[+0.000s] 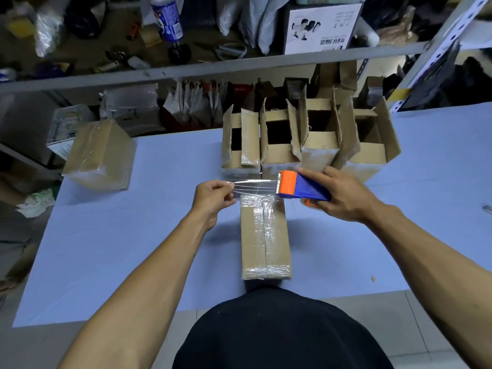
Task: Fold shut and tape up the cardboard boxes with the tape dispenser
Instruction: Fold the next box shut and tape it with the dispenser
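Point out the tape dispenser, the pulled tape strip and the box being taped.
tape dispenser (306, 188), head view, blue body
tape strip (255, 186), head view, mid-span
closed box (263, 241), head view, top seam

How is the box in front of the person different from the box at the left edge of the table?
The front box lies long and narrow, straight before the person; the left box looks squarer and sits turned at an angle. The front box has tape stretched just above its far end; nothing hangs over the left box. Both are brown cardboard, closed and taped.
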`<action>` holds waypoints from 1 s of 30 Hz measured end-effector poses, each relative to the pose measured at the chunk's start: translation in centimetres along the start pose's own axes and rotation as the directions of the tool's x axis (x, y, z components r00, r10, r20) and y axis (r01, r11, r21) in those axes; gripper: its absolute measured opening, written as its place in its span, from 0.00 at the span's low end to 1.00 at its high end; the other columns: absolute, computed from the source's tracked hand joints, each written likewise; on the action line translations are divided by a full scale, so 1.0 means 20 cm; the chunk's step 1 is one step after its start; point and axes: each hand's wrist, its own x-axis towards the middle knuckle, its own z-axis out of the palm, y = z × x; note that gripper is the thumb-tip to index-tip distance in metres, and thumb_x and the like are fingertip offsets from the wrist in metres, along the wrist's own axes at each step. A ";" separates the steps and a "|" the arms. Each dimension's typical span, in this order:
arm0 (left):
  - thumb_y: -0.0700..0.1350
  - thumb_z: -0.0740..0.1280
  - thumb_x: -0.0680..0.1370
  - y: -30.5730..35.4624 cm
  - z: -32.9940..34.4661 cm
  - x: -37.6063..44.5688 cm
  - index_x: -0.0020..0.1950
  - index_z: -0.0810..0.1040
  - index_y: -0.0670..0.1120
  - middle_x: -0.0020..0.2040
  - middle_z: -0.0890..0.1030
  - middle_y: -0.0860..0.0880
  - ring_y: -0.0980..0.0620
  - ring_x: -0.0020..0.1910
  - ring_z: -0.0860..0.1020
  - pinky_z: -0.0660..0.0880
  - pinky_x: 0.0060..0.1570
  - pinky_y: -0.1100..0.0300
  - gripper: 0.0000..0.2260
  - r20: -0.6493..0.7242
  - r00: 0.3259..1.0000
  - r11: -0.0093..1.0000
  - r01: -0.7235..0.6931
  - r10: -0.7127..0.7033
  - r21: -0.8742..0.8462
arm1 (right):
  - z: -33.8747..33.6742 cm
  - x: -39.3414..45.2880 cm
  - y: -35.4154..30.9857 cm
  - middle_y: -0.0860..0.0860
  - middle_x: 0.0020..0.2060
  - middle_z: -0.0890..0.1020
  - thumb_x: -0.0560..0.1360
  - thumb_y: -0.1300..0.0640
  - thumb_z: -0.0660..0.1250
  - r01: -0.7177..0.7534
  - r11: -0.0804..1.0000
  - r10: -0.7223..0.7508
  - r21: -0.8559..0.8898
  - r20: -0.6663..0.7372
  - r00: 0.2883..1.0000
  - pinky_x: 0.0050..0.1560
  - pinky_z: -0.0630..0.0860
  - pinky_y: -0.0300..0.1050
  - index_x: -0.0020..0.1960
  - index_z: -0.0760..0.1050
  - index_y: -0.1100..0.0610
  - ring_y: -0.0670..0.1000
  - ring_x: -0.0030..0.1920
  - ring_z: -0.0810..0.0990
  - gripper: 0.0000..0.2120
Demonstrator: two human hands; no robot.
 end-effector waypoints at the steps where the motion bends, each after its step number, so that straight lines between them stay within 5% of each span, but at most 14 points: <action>1: 0.36 0.70 0.77 -0.02 0.00 0.00 0.44 0.80 0.39 0.36 0.76 0.45 0.52 0.35 0.75 0.81 0.41 0.62 0.02 -0.001 1.000 1.000 0.003 -0.003 -0.006 | 0.01 0.00 0.01 0.52 0.47 0.74 0.74 0.41 0.69 -0.003 1.000 0.003 -0.018 -0.003 1.000 0.41 0.68 0.46 0.78 0.58 0.43 0.54 0.45 0.74 0.36; 7: 0.33 0.69 0.77 -0.09 0.04 0.01 0.48 0.79 0.38 0.40 0.78 0.45 0.52 0.38 0.77 0.82 0.45 0.62 0.03 0.000 1.000 0.999 0.016 -0.016 -0.032 | 0.06 0.00 0.04 0.53 0.48 0.75 0.74 0.40 0.68 -0.053 0.998 0.053 -0.036 0.013 0.999 0.44 0.73 0.50 0.78 0.57 0.41 0.57 0.47 0.76 0.36; 13: 0.34 0.68 0.78 -0.18 0.09 0.04 0.45 0.78 0.42 0.43 0.79 0.43 0.47 0.44 0.77 0.80 0.46 0.58 0.05 -0.042 0.993 0.992 0.104 -0.107 -0.070 | 0.10 0.01 0.04 0.53 0.48 0.74 0.75 0.38 0.67 -0.086 0.996 0.087 -0.014 0.056 0.995 0.43 0.68 0.45 0.79 0.55 0.41 0.56 0.47 0.74 0.37; 18: 0.30 0.67 0.76 -0.21 0.16 0.02 0.48 0.80 0.40 0.32 0.81 0.45 0.50 0.28 0.79 0.75 0.23 0.63 0.06 -0.024 0.954 0.933 0.288 -0.300 -0.216 | 0.11 -0.02 0.04 0.53 0.49 0.74 0.75 0.40 0.68 -0.093 0.995 0.090 0.037 0.060 0.994 0.43 0.65 0.44 0.79 0.56 0.43 0.53 0.47 0.73 0.37; 21: 0.33 0.66 0.76 -0.21 0.14 0.07 0.49 0.74 0.39 0.37 0.76 0.42 0.50 0.31 0.72 0.74 0.27 0.61 0.04 -0.088 0.910 0.899 0.379 -0.405 -0.217 | 0.12 -0.04 0.05 0.53 0.50 0.75 0.75 0.41 0.68 -0.112 0.992 0.109 0.062 0.050 0.993 0.44 0.65 0.44 0.78 0.57 0.43 0.55 0.49 0.75 0.36; 23: 0.35 0.65 0.77 -0.20 0.12 0.07 0.54 0.74 0.40 0.50 0.76 0.40 0.47 0.41 0.76 0.77 0.43 0.55 0.07 -0.252 0.912 0.946 0.312 -0.323 -0.086 | 0.11 -0.06 0.06 0.53 0.50 0.75 0.76 0.41 0.68 -0.123 0.990 0.120 0.066 0.051 0.991 0.44 0.67 0.44 0.78 0.57 0.43 0.55 0.49 0.75 0.36; 25: 0.37 0.64 0.78 -0.17 0.13 0.00 0.63 0.72 0.41 0.61 0.74 0.42 0.44 0.54 0.76 0.73 0.53 0.57 0.14 -0.415 0.910 0.973 0.103 -0.007 0.208 | 0.10 -0.07 0.06 0.53 0.50 0.75 0.76 0.41 0.68 -0.131 0.990 0.129 0.059 0.043 0.991 0.45 0.68 0.45 0.78 0.56 0.43 0.55 0.49 0.75 0.35; 26: 0.37 0.64 0.78 -0.14 0.15 -0.06 0.64 0.72 0.42 0.62 0.73 0.43 0.45 0.57 0.75 0.70 0.54 0.60 0.14 -0.380 0.900 0.926 -0.066 0.216 0.371 | 0.11 -0.07 0.06 0.53 0.49 0.75 0.76 0.41 0.68 -0.130 0.990 0.128 0.062 0.036 0.991 0.44 0.67 0.45 0.78 0.57 0.43 0.55 0.49 0.75 0.35; 28: 0.39 0.64 0.79 -0.12 0.23 -0.17 0.65 0.74 0.42 0.64 0.72 0.44 0.47 0.61 0.73 0.65 0.57 0.65 0.14 -0.069 0.860 0.720 -0.377 0.506 0.582 | 0.13 -0.07 0.03 0.53 0.48 0.75 0.75 0.41 0.68 -0.135 0.988 0.134 0.076 0.025 0.991 0.44 0.66 0.44 0.78 0.57 0.43 0.55 0.48 0.75 0.35; 30: 0.46 0.64 0.80 -0.16 0.32 -0.21 0.74 0.67 0.40 0.75 0.66 0.44 0.45 0.74 0.64 0.57 0.69 0.63 0.23 0.250 0.828 0.515 -0.518 0.502 0.683 | 0.15 -0.06 0.01 0.53 0.47 0.74 0.75 0.41 0.69 -0.146 0.986 0.145 0.080 0.013 0.989 0.43 0.67 0.45 0.78 0.58 0.43 0.56 0.47 0.75 0.36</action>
